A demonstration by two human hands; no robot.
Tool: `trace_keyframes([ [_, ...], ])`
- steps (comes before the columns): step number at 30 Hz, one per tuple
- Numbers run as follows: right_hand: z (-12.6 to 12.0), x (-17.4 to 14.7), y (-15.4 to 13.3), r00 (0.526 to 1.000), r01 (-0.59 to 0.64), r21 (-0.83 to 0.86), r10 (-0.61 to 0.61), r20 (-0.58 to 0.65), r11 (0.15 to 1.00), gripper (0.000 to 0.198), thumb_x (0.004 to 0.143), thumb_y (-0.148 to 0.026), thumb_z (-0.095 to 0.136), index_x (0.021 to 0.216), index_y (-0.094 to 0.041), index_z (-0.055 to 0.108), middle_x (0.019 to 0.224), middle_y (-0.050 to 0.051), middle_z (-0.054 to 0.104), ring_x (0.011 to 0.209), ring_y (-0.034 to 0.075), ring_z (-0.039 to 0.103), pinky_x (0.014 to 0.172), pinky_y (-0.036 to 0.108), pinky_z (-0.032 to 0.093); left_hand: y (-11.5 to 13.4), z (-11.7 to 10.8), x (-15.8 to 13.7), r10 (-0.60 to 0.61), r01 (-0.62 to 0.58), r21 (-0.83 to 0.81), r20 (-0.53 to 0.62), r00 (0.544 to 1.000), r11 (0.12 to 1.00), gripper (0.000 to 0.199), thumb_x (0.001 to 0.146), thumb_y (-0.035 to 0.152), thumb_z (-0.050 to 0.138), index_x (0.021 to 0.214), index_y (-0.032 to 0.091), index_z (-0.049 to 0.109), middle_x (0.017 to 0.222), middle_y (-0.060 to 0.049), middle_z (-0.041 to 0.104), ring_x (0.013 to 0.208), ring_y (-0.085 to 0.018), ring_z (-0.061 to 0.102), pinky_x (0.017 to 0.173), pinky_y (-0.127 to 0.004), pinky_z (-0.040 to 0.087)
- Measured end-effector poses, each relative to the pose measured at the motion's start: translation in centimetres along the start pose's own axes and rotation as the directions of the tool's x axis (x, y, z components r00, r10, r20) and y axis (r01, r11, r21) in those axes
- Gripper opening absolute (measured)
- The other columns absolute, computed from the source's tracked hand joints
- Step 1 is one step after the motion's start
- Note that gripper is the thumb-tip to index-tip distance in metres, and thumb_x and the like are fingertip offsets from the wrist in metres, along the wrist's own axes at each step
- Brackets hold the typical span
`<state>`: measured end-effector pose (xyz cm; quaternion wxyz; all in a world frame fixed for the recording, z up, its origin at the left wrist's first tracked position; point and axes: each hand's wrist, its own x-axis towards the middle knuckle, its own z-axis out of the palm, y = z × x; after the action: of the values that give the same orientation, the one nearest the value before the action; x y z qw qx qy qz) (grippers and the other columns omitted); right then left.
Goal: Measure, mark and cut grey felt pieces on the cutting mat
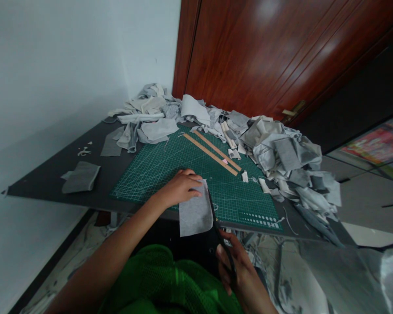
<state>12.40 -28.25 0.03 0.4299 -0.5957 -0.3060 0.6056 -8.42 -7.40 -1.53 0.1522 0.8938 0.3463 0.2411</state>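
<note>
My left hand (184,187) grips the upper end of a grey fabric piece (196,216), thumb on its top face and fingers bent at the far edge. The fabric rests partly on the green cutting mat (144,170), and its lower end hangs over the table's front edge. In my right hand (237,264) are dark scissors (223,242), with fingers wrapped around the handles. Their blades run along the fabric's right edge; how far apart the blades are is hard to see.
Two wooden strips (212,152) lie on the mat. Heaped fabric scraps (288,157) line the table's back and right side. A folded grey cloth (81,176) sits at left on the dark table (49,179). Behind stand a white wall and a brown door (249,52).
</note>
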Motion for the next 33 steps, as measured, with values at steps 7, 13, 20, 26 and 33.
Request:
trace_keyframes([
  [7,0.0,0.0,0.1,1.000,0.021,0.025,-0.022,0.017,0.999,0.067,0.078,-0.058,0.079,0.131,-0.027,0.052,0.067,-0.009,0.051,0.041,0.004,0.036,0.035,0.014,0.030,0.1,-0.1,0.1,-0.015,0.015,-0.004,0.007,1.000,1.000,0.015,0.088,0.031,0.076,0.102,0.030,0.076,0.130,0.002,0.070,0.124,-0.026,0.052,0.104,-0.043,0.036],
  [13,0.0,0.0,0.2,1.000,0.024,0.021,-0.024,0.019,1.000,0.067,0.078,-0.057,0.079,0.131,-0.026,0.052,0.066,-0.009,0.050,0.041,0.005,0.038,0.034,0.014,0.031,0.0,0.1,0.0,-0.018,0.018,-0.003,0.003,1.000,1.000,0.015,0.088,0.032,0.076,0.103,0.030,0.076,0.131,0.003,0.069,0.124,-0.026,0.052,0.104,-0.043,0.036],
  [20,0.1,0.0,0.2,1.000,0.024,0.010,-0.024,0.004,1.000,0.067,0.079,-0.056,0.079,0.132,-0.025,0.052,0.067,-0.008,0.051,0.041,0.005,0.039,0.034,0.014,0.031,0.2,-0.1,0.1,-0.028,0.028,-0.001,0.021,0.999,1.000,0.016,0.088,0.032,0.075,0.105,0.031,0.076,0.131,0.003,0.069,0.124,-0.026,0.052,0.103,-0.043,0.036],
  [26,-0.1,0.1,0.8,0.999,0.043,0.020,-0.043,0.003,0.999,0.068,0.078,-0.056,0.080,0.132,-0.024,0.053,0.068,-0.007,0.054,0.040,0.005,0.039,0.033,0.015,0.031,0.1,-0.1,0.1,-0.018,0.018,-0.003,0.015,1.000,1.000,0.015,0.089,0.032,0.075,0.103,0.033,0.077,0.131,0.003,0.069,0.124,-0.026,0.052,0.102,-0.045,0.036],
  [33,-1.0,0.7,0.8,0.999,0.007,0.018,-0.008,0.051,1.000,0.066,0.078,-0.060,0.078,0.128,-0.027,0.051,0.069,-0.009,0.051,0.040,0.004,0.037,0.032,0.015,0.032,-0.1,0.1,0.1,0.008,-0.008,-0.016,-0.006,1.000,1.000,0.014,0.087,0.033,0.077,0.101,0.029,0.077,0.127,0.000,0.071,0.122,-0.027,0.053,0.103,-0.044,0.040],
])
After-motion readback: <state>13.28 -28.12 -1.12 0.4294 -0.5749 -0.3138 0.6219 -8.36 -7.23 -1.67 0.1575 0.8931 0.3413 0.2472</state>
